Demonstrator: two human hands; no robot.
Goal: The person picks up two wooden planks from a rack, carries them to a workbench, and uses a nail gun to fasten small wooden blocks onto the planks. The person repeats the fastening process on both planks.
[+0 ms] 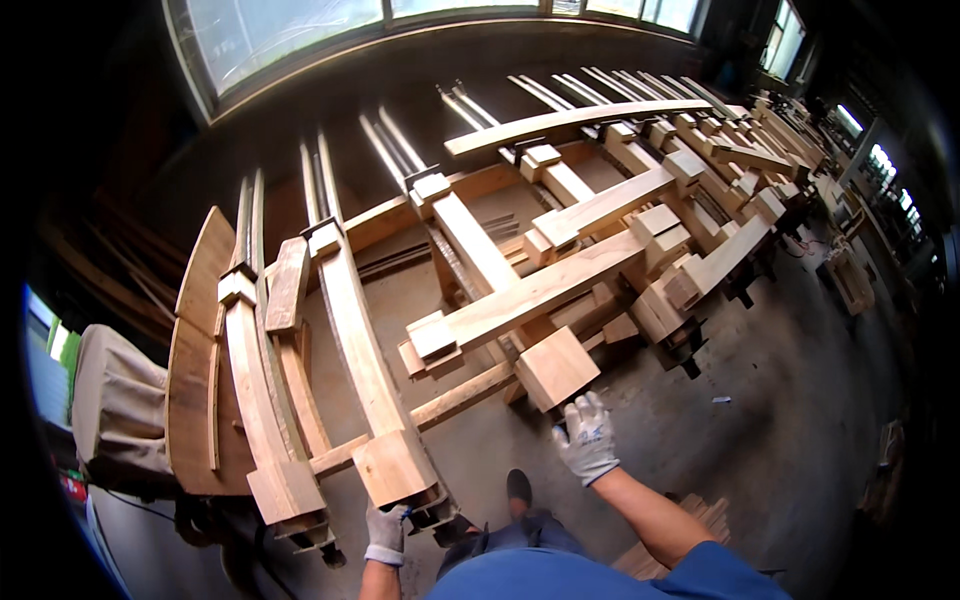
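My left hand (385,532), in a white-and-grey work glove, is at the near end of a long wooden beam (365,365) with a wide block (397,468) on it. Its fingers curl in beside the metal bar clamp (435,508) under that block; what they hold is hidden. My right hand (588,440), gloved alike, is just below the end of a squared wooden block (557,368). Its fingers are extended, with the thumb apart, and nothing shows in its grasp. Whether the fingertips touch the block I cannot tell.
Another clamped beam (255,385) runs parallel on the left, beside a fabric-covered object (122,400). Several clamped timbers (545,295) stretch away to the right, their metal bars jutting toward the window (280,40). Wood pieces (690,515) lie on the concrete floor (780,400).
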